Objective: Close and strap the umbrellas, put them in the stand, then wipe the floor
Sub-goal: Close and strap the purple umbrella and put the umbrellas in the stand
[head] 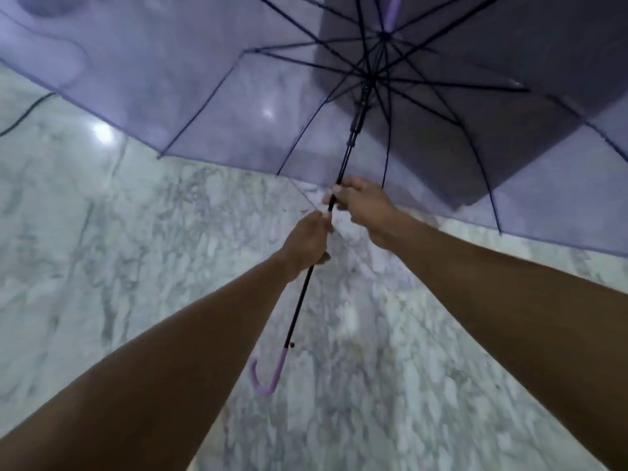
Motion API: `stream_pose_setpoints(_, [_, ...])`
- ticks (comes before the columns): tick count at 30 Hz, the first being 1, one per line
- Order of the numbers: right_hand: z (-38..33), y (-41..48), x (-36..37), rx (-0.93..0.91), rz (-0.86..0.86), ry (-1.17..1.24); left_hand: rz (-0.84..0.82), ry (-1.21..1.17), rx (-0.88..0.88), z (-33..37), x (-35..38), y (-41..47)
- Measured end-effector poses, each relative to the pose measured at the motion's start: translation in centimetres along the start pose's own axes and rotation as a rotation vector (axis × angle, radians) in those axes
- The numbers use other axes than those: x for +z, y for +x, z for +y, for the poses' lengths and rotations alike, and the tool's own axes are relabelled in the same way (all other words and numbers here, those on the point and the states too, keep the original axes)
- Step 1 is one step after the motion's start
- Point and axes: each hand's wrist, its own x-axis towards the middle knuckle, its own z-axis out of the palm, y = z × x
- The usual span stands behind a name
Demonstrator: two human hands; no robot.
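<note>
Left grip [307, 241]: fist curled tight round the black shaft [302, 300] of the umbrella [306, 107]. Back of the hand faces the camera, thumb end pointing up the shaft.
Left arm: bare forearm, in from lower left, nearly straight.
Right grip [362, 207]: on the same shaft, just above the left grip and almost touching it. Fingers wrap over from the right, and fingertips [336, 189] show on the shaft's left side.
Right arm: bare, in from lower right, stretched out, wrist slightly bent.
Canopy [136, 73]: translucent purple, fully spread, above and beyond both grips. Black ribs fan out from the hub.
Runner [355, 125]: thicker black sleeve up the shaft, above the right grip and apart from it.
Handle [272, 372]: purple hook at the shaft's near end, well below the left grip, in neither grip.
Floor [136, 249]: glossy white-grey marble under both grips.
Cable [27, 110]: thin and dark, on the floor far left of the grips, running under the canopy edge.
Dark block [509, 45]: seen through the canopy, beyond and right of the right grip. Cannot tell what it is.
</note>
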Motion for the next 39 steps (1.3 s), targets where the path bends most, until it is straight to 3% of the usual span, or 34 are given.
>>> stream_pose_setpoints(6, [-8.5,-11.8,-3.5,0.152,-0.077,0.099,0.226,0.096,-0.103,9.8,-1.9,-14.2])
stream_pose_setpoints(9, [-13.8,-19.1,-5.7,0.266,-0.02,0.316,0.188,0.223,-0.145,17.1,-3.9,-20.8])
stream_pose_setpoints(15, [-25.0,-33.8,-15.7,0.323,0.267,0.556,-0.099,0.349,-0.002,33.1,-4.6,-31.6])
stream_pose_setpoints(25, [-34.5,-60.6,-34.9,0.027,0.937,0.969,-0.637,0.468,0.398,51.2,5.4,-48.0])
stream_pose_setpoints(31, [-33.9,-81.3,-38.6,-0.102,1.314,0.951,-1.099,0.493,0.582,54.1,11.1,-63.4])
stream_pose_setpoints(39, [-30.0,-110.8,-31.5,-0.142,1.737,0.953,-1.531,0.633,0.794,47.7,12.6,-87.8])
